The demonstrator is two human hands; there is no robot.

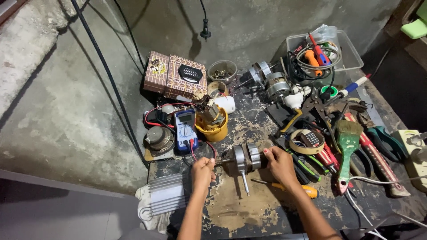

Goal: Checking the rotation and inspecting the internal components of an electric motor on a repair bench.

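A small metal electric motor [247, 158] lies on its side on the worn dark workbench [240, 209]. My left hand [203, 171] is closed around the shaft at the motor's left end. My right hand [279, 162] grips the motor's right end. A screwdriver with a yellow and orange handle [289, 187] lies on the bench just below my right wrist. A thin metal rod [245, 183] points down from under the motor.
A blue multimeter [185, 130] with red and black leads sits left of a yellow motor housing [212, 121]. Pliers, a green-handled brush [347, 153], a tape roll [307, 142] and cutters crowd the right side. A clear plastic box [324, 51] and patterned boxes [175, 75] stand at the back. A finned heatsink [167, 198] lies front left.
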